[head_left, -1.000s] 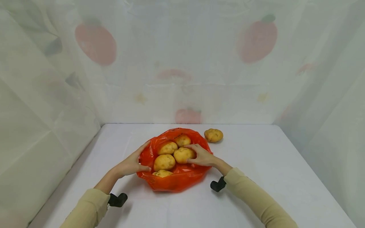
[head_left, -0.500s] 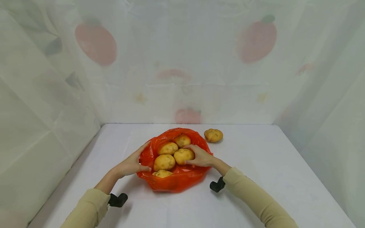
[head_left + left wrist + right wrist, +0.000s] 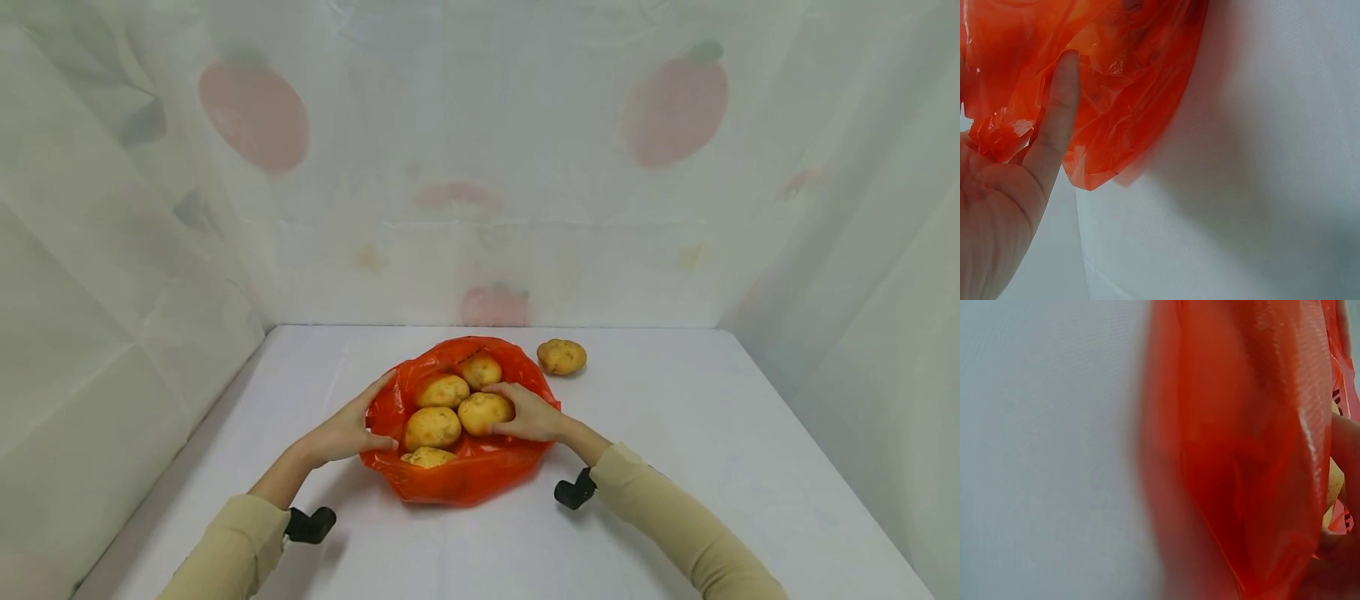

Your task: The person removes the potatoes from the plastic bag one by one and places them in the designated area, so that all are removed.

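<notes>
A red plastic bag (image 3: pixel 465 483) sits in the middle of the table with its mouth spread wide, and several yellow potatoes (image 3: pixel 432 428) lie inside. My left hand (image 3: pixel 341 429) holds the bag's left rim, the thumb on the near side and the fingers farther back. In the left wrist view the thumb (image 3: pixel 1060 106) lies straight against the crumpled red plastic. Reaching in over the right rim, my right hand (image 3: pixel 532 414) grips one potato (image 3: pixel 482 414) between thumb and fingers. The right wrist view is mostly filled by the bag's side, with the hand (image 3: pixel 1341 487) at its edge.
One loose potato (image 3: pixel 562 356) rests on the white table (image 3: pixel 675 400) behind the bag, to the right. Pale curtains with faded fruit prints (image 3: pixel 495 275) stand at the back and both sides. Black camera mounts (image 3: pixel 311 526) stick out below the sleeves.
The right hand and the potato it grips have shifted very slightly toward the near side of the bag. The left hand, the bag and the loose potato stay in place.
</notes>
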Motion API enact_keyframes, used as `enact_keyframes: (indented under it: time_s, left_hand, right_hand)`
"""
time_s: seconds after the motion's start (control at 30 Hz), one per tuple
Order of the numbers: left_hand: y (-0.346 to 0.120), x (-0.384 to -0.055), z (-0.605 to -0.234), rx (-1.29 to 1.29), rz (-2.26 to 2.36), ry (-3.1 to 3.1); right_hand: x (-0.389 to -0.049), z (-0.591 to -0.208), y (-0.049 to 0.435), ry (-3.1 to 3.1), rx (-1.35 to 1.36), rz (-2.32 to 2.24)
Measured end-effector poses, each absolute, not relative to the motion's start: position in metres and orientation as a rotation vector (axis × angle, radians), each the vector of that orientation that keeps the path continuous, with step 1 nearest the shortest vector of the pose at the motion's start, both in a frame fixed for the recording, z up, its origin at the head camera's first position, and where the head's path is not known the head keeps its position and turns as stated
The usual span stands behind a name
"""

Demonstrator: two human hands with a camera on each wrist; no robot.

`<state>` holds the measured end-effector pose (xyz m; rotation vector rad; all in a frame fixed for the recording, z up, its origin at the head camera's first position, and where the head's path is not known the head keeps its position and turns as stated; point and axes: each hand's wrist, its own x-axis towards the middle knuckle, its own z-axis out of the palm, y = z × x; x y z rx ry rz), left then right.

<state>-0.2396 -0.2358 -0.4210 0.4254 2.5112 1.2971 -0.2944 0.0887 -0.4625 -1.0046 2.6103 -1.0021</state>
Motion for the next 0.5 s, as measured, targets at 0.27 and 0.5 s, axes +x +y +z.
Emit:
enact_keyframes:
  time_s: [0.27,0.5]
  left_hand:
    - [-0.234,-0.238,-0.418,0.422,1.308,2.504]
    - [-0.232,-0.237,-0.416,0.411,1.312,2.497]
  right_hand:
    - [-0.292,-0.457,0.091,2.61,-1.017,-1.01]
    - [-0.29,-0.451,0.094,2.633,-1.052,-1.026]
